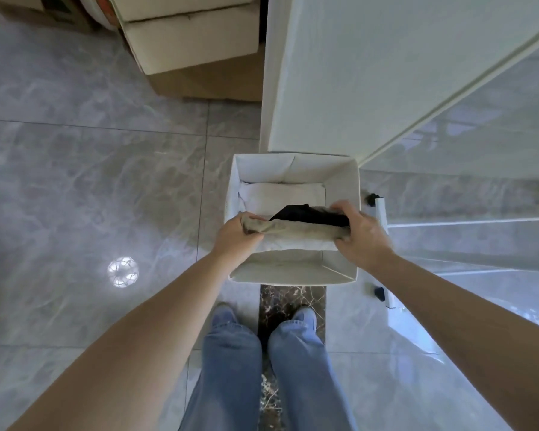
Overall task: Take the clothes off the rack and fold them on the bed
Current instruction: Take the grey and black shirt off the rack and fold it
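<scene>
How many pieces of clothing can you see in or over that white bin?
3: a beige garment held over the bin, a black one behind it, and a folded white one inside. More may lie underneath.

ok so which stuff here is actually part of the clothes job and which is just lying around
Part of the job:
- beige garment, gripped by left hand and right hand
- black garment
- folded white cloth
- white fabric bin holding them

Just lying about:
- cardboard boxes
- white door
- glass panel
</scene>
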